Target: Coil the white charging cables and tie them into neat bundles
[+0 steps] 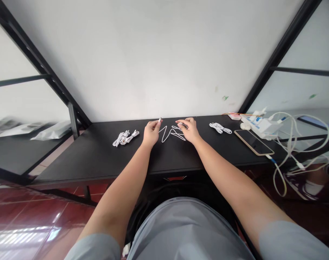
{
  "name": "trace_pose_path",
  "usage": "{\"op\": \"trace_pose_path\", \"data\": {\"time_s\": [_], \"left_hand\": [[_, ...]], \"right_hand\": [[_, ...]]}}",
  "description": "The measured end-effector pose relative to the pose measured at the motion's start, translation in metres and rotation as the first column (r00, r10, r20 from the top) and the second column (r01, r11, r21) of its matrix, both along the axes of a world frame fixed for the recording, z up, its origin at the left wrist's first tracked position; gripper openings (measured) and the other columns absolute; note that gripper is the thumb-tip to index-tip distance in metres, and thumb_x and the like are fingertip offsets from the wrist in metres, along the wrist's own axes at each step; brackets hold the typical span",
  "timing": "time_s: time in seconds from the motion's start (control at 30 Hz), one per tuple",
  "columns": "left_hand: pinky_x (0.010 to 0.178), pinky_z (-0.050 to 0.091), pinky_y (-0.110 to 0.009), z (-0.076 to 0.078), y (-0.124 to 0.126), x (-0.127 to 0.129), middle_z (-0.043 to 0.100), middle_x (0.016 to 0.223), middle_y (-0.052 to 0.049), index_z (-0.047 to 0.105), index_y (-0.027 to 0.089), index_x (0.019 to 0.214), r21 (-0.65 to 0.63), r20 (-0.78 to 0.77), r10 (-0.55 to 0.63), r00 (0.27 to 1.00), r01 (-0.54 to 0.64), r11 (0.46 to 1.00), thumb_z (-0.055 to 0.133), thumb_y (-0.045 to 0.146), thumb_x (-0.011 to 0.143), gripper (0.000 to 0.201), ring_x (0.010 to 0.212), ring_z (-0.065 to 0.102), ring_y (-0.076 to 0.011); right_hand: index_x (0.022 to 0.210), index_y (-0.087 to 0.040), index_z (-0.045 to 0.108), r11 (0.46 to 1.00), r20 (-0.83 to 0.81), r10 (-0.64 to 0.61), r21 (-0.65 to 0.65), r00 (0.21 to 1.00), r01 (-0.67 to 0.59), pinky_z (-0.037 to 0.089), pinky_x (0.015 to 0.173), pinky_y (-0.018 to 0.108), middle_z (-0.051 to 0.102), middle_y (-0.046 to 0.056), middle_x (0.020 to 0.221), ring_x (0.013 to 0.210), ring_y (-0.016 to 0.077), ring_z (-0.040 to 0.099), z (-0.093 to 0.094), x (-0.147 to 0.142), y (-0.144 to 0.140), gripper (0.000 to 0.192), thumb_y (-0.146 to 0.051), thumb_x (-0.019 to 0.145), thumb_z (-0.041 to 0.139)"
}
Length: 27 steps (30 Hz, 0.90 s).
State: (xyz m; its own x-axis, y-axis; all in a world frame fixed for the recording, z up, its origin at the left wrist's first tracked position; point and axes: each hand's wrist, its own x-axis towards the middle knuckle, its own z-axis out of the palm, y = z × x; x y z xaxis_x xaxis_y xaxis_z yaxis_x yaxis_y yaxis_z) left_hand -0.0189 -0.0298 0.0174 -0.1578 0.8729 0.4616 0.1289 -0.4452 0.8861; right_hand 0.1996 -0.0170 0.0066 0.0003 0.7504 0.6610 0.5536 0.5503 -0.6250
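A thin white charging cable (165, 138) lies in loose zigzag folds on the black table between my hands. My left hand (152, 132) pinches one end of it, and the small white plug sticks up past the fingertips. The other end sits in the closed fingers of my right hand (190, 129), partly hidden by them. To the left of my left hand, white bundled cables (125, 138) lie together in a small pile. Another bundled white cable (220, 128) rests on the table to the right of my right hand.
A phone (253, 142) lies at the table's right end, plugged into a cable. Behind it stands a white power strip (262, 124) with tangled cords hanging over the edge. Plastic packets (52, 130) lie on the left shelf. A wall closes off the back; a person's shoe shows lower right.
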Motion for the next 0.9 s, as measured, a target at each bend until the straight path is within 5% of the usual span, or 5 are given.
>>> {"op": "trace_pose_path", "data": {"time_s": [0.17,0.3,0.43,0.6,0.9], "left_hand": [[0.067,0.045,-0.028,0.012,-0.018,0.007,0.065,0.084,-0.004,0.081,0.025,0.084,0.018,-0.086,-0.049,0.995,0.051,0.999,0.080,0.029,0.074,0.010,0.064,0.050,-0.0142],[0.068,0.045,-0.030,0.014,-0.025,0.012,0.070,0.088,-0.006,0.081,0.026,0.084,0.071,-0.123,-0.036,0.992,0.045,0.996,0.076,0.031,0.079,0.008,0.068,0.055,-0.0160],[0.072,0.048,-0.032,0.012,-0.025,0.013,0.071,0.085,-0.007,0.081,0.026,0.084,0.056,-0.070,0.003,0.998,0.001,0.998,0.078,0.031,0.078,0.008,0.072,0.061,-0.0185],[0.067,0.051,-0.030,0.008,-0.019,0.011,0.074,0.094,-0.008,0.081,0.024,0.096,-0.032,0.008,-0.102,0.995,0.103,0.994,0.075,0.031,0.081,0.017,0.081,0.066,-0.0198],[0.047,0.044,-0.022,-0.001,-0.007,0.007,0.073,0.090,-0.007,0.076,0.019,0.111,-0.127,0.157,-0.232,0.960,0.253,0.959,0.073,0.035,0.082,0.034,0.064,0.062,-0.0113]], "right_hand": [[0.101,-0.029,0.080,0.993,-0.031,0.114,-0.041,0.993,-0.115,0.050,0.080,0.038,0.052,0.006,0.089,0.083,0.0207,0.054,0.003,-0.002,-0.006,0.022,-0.034,0.089,0.062],[0.102,-0.028,0.079,0.977,-0.123,0.163,-0.114,0.979,-0.178,0.048,0.073,0.034,0.052,0.003,0.084,0.071,0.0164,0.050,0.004,-0.002,-0.006,0.024,-0.035,0.087,0.062],[0.103,-0.026,0.078,0.968,-0.194,0.188,-0.127,0.963,-0.215,0.046,0.073,0.032,0.055,0.002,0.086,0.072,0.0157,0.052,0.004,-0.003,-0.007,0.026,-0.038,0.086,0.062],[0.104,-0.024,0.076,0.953,-0.295,0.190,-0.172,0.937,-0.247,0.046,0.070,0.029,0.065,0.003,0.093,0.074,0.0154,0.055,0.005,-0.006,-0.010,0.032,-0.046,0.086,0.063],[0.103,-0.023,0.077,0.897,-0.338,0.256,-0.268,0.906,-0.353,0.038,0.054,0.028,0.052,-0.001,0.063,0.056,0.0139,0.044,0.001,-0.005,-0.010,0.047,-0.063,0.085,0.060]]}}
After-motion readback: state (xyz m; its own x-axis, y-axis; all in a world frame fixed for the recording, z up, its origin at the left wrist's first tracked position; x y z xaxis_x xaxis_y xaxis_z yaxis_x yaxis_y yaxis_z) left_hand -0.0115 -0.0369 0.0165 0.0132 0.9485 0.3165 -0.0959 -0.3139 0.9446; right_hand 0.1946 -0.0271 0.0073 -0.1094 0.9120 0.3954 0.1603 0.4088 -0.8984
